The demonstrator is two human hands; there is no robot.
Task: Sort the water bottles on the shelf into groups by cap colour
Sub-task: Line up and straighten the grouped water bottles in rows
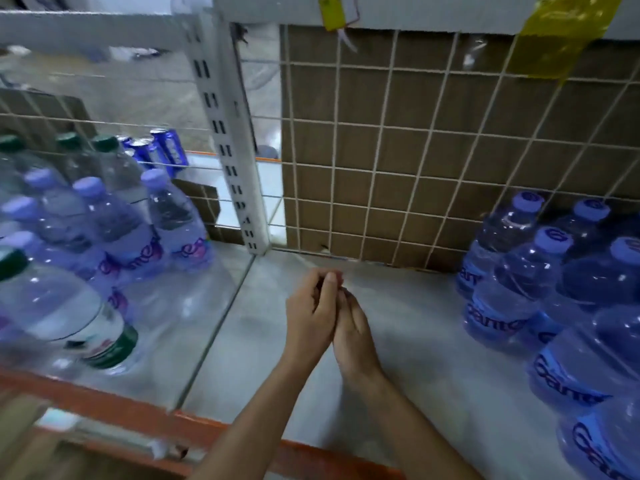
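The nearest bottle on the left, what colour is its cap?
Dark green; the head view shows the cap on that bottle at the frame's left edge.

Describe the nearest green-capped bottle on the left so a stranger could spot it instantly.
Left of the white slotted upright post stands a cluster of bottles. At its front, nearest the orange shelf edge, stands the green-capped bottle. Unlike the lilac-capped bottles behind it, it has a white-and-green label, and the other green caps sit at the far back.
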